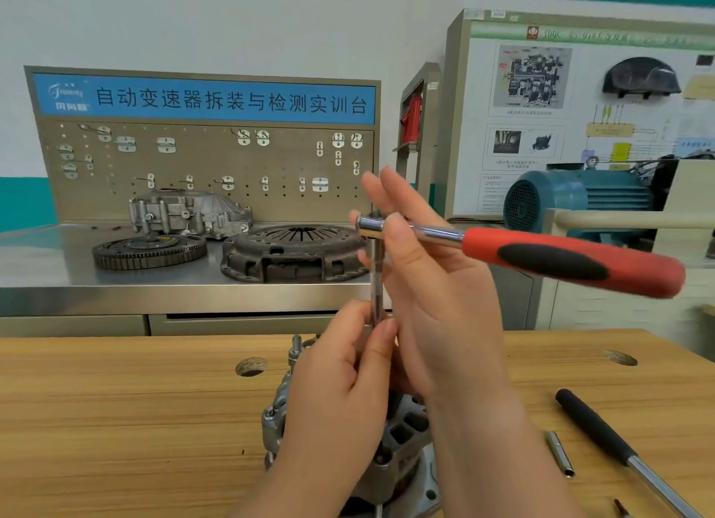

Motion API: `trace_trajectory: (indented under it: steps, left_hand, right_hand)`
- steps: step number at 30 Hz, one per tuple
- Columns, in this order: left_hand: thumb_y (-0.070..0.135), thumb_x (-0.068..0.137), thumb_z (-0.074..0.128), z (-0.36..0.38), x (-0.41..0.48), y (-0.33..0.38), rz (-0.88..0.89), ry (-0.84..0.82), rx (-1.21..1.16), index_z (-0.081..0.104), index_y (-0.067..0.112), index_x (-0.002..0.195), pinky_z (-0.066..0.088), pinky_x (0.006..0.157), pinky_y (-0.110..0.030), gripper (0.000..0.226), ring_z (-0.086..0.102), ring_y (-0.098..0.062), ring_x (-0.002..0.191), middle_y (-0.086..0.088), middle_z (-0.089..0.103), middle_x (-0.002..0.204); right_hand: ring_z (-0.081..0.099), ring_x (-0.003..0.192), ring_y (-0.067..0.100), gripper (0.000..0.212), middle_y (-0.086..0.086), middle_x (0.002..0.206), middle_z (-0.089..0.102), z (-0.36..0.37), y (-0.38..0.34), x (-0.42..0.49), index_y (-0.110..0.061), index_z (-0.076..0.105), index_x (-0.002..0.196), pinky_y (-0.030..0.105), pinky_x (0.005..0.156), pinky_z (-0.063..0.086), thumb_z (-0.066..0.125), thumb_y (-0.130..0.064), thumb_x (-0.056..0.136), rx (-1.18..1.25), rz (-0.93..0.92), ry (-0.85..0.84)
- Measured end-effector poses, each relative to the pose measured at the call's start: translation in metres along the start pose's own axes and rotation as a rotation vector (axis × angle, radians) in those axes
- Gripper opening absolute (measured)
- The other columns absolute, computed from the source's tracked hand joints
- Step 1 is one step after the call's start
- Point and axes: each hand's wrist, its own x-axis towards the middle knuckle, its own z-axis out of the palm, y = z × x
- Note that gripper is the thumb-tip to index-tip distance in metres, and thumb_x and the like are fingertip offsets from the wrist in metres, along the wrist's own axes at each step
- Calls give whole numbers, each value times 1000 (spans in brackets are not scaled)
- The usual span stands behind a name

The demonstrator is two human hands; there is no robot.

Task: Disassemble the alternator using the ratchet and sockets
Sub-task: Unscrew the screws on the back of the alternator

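The grey metal alternator (402, 436) stands on the wooden bench (116, 401), mostly hidden behind my hands. A ratchet (561, 258) with a red and black handle points right, its chrome head on top of a long vertical extension bar (375, 281) that runs down toward the alternator. My right hand (429, 285) holds the ratchet head between thumb and fingers, two fingers raised straight. My left hand (344, 393) pinches the lower end of the extension bar with thumb and fingertips. The socket end is hidden.
A black-handled tool (603, 432) and a small chrome socket piece (559, 453) lie on the bench at right. Two round holes (251, 366) are in the benchtop. Behind, a steel table carries a clutch cover (294, 252), flywheel (149, 250) and housing.
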Motion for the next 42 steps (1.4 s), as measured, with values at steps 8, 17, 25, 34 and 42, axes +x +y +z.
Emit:
trace_trajectory:
  steps: [8,17,25,34,42]
  left_hand:
    - [52,86,40,-3,-2,-1,36,-37,17,57,30,87,36,50,-17,28,50,-8,56,-1,58,67]
    - [56,81,45,1,0,-5,-13,20,-11,55,19,82,37,49,-37,37,45,-22,53,-7,56,60]
    - [35,93,43,-2,-1,-1,21,-12,72,56,9,80,36,52,-14,31,50,-15,60,-1,59,69]
    - [39,90,45,-2,0,-1,-25,-18,18,53,20,78,36,51,-18,24,47,-2,54,1,55,61]
    - [32,89,48,0,0,-1,-13,9,36,55,23,79,36,50,-12,15,50,0,52,9,60,59]
  right_hand:
    - [74,90,21,47,7,96,77,1,-2,0,-23,61,118,26,80,58,48,-52,83,100,211,-8]
    - [57,123,7,26,-13,121,69,4,-3,0,-34,68,110,32,110,41,59,-34,85,32,34,-31]
    - [68,108,13,35,-3,108,75,2,-3,0,-29,69,108,29,96,52,52,-52,87,-43,124,-23]
    - [66,113,21,28,-5,116,72,0,1,1,-31,67,111,34,103,48,56,-42,87,47,90,8]
    - [62,115,5,24,-15,113,72,0,-1,1,-30,69,111,26,102,47,59,-31,90,-89,-23,20]
